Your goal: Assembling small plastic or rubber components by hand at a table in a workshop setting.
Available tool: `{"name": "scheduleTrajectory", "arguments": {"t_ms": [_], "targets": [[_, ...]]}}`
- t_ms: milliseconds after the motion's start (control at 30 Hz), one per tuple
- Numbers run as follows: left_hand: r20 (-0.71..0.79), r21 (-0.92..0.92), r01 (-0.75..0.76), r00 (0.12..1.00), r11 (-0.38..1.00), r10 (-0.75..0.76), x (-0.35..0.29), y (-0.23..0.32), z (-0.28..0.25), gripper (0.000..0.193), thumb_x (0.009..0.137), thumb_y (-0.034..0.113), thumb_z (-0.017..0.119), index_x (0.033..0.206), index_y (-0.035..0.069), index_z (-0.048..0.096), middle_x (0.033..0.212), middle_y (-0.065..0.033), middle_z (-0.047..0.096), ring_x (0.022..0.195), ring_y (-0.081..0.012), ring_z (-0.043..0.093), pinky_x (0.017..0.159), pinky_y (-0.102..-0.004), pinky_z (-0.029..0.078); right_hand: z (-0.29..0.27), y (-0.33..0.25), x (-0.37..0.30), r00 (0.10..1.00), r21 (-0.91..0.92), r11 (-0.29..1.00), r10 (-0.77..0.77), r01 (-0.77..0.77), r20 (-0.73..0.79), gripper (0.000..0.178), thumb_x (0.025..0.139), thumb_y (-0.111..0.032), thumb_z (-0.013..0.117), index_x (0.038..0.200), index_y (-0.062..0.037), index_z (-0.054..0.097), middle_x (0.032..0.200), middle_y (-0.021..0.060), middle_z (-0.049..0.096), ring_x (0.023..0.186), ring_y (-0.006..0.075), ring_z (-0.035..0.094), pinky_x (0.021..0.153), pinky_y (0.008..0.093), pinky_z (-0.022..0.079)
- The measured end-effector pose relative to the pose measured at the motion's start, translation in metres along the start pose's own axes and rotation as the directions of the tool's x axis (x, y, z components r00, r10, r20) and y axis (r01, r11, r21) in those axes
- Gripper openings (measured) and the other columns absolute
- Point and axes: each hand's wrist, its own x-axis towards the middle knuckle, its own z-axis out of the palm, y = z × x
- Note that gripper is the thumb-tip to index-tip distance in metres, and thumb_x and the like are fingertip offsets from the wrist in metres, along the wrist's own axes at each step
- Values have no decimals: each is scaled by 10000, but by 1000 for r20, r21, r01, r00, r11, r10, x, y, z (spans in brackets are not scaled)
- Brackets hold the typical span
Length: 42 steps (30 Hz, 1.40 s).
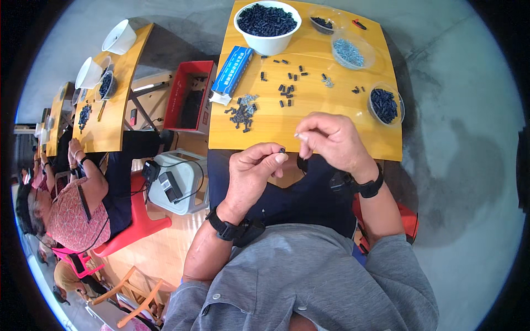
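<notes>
My left hand (255, 170) is closed in a pinch, with a small black plastic piece (282, 150) showing between thumb and fingertip. Just right of it, my right hand (331, 140) is also pinched. Whatever it may hold is too small to make out. Both hands are over the near edge of the yellow wooden table (326, 124), slightly apart. Beyond my left hand lies a pile of black pieces with silvery bits (242, 114). Several loose black pieces (287, 88) are scattered farther up the tabletop, and a few small silvery screws (328, 83) lie to their right.
At the back stands a white tub (269, 39) heaped with black pieces. Clear bowls hold silvery screws (349, 53) and black pieces (384, 106). A blue box (232, 71) lies at the left edge. Left are a red crate (179, 99), a grey stool (190, 187) and people at other tables.
</notes>
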Motion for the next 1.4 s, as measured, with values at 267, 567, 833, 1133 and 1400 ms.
{"name": "scheduleTrajectory", "arguments": {"t_ms": [267,567,833,1133,1400], "targets": [[41,44,-8,999,999,6,-7,5,2,93,852,15,643,939,0,672,759,-6,636,618,-43,546,556,-181,455,13,-18,-6,971,-204,968,-101,146,217,113,816,83,494,868,31,580,739,77,545,588,132,587,531,259,476],[51,65,39,998,997,-42,-6,6,2,82,851,22,645,920,-14,673,743,5,629,605,-33,533,534,-177,440,10,-28,-2,922,-394,865,-174,311,346,58,827,-25,542,833,15,583,745,146,554,624,295,580,589,361,469],[53,173,113,991,978,-124,-8,9,5,86,849,29,650,914,-18,680,750,0,640,598,-35,543,537,-179,458,9,-36,1,854,-551,696,-176,460,491,66,814,-54,580,852,-3,596,774,150,572,730,344,578,648,392,464],[63,28,99,993,995,-100,-9,11,0,82,857,35,642,920,-5,676,754,-15,653,577,-41,558,521,-180,456,19,-23,-5,930,-374,865,-239,335,280,80,784,-32,610,862,-11,613,757,133,585,697,313,581,640,376,470],[69,-43,52,996,998,-49,-4,15,2,85,868,20,620,941,5,661,778,-25,655,592,-51,564,528,-188,469,27,-11,-20,992,-45,993,-101,105,73,116,831,30,594,936,-7,562,700,29,538,631,101,533,546,247,441]]}}
